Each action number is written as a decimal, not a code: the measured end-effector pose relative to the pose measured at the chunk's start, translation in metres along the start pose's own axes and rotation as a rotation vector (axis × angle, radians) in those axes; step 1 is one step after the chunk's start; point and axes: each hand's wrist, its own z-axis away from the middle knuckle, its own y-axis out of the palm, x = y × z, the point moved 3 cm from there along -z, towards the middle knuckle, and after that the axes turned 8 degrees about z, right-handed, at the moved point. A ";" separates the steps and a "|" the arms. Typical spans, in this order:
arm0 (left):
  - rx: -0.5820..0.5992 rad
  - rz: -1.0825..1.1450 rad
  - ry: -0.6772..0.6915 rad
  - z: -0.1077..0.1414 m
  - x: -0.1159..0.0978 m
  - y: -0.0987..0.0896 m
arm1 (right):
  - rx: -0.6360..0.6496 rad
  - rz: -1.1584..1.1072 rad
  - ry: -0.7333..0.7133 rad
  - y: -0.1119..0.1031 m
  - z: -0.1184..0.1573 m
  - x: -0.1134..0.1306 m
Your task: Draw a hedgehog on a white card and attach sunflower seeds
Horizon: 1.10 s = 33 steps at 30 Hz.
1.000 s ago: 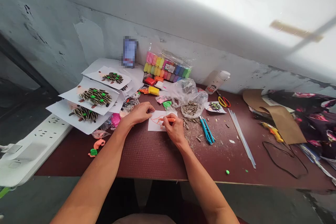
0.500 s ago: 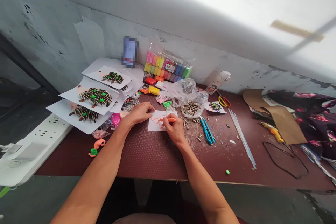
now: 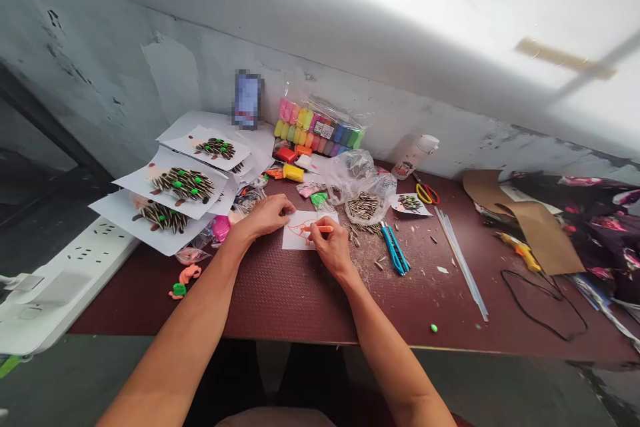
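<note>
A small white paper (image 3: pixel 293 240) lies on the table between my hands, with an orange line drawing on it. My right hand (image 3: pixel 331 245) is closed around an orange marker (image 3: pixel 325 229), its tip down at the drawing, and covers the paper's right part. My left hand (image 3: pixel 271 215) rests at the upper left edge of that paper, fingers stretched towards it and slightly bent, with nothing gripped. Just right of my right hand are sunflower seeds (image 3: pixel 363 207) in a clear plastic bag (image 3: pixel 377 187) and a blue utility knife (image 3: pixel 395 249).
Papers with seed hedgehogs (image 3: pixel 183 185) are stacked at the left, beside a white power strip (image 3: pixel 75 273). Modelling clay packs (image 3: pixel 320 127) stand by the wall. Further right are a bottle (image 3: pixel 416 157), scissors (image 3: pixel 427 193), glue sticks (image 3: pixel 463 263) and a yellow glue gun (image 3: pixel 525 253).
Both hands stay almost where they were. The marker in my right hand has shifted only very slightly over the paper.
</note>
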 end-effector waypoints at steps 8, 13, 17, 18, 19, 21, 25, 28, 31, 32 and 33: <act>-0.022 0.008 -0.002 0.000 0.000 0.000 | 0.016 -0.037 0.005 0.001 0.000 0.000; -0.019 0.018 0.011 0.000 0.001 0.000 | 0.017 -0.020 0.004 0.001 0.001 0.002; -0.018 0.016 0.011 0.000 0.002 0.000 | 0.022 -0.006 0.004 0.001 0.002 0.002; -0.016 0.017 0.012 0.000 0.002 0.000 | 0.022 -0.003 0.008 0.001 0.001 0.002; -0.015 0.020 0.014 0.000 0.002 0.000 | 0.020 -0.002 0.011 0.001 0.001 0.002; -0.014 0.023 0.016 0.000 0.003 0.000 | 0.018 -0.001 0.014 0.001 0.001 0.001; -0.005 0.012 0.015 -0.001 0.003 0.001 | 0.027 0.002 0.012 0.001 0.001 0.000; -0.008 0.007 0.018 -0.001 0.003 0.001 | 0.025 -0.004 0.012 0.001 0.001 0.000; -0.007 0.004 0.017 -0.001 0.002 0.001 | 0.018 -0.015 0.008 0.001 0.001 0.001; -0.006 0.003 0.017 -0.001 0.002 0.001 | 0.019 -0.018 0.007 0.001 0.002 0.001; -0.006 0.001 0.016 -0.001 0.001 0.001 | 0.022 -0.019 0.006 0.001 0.002 0.002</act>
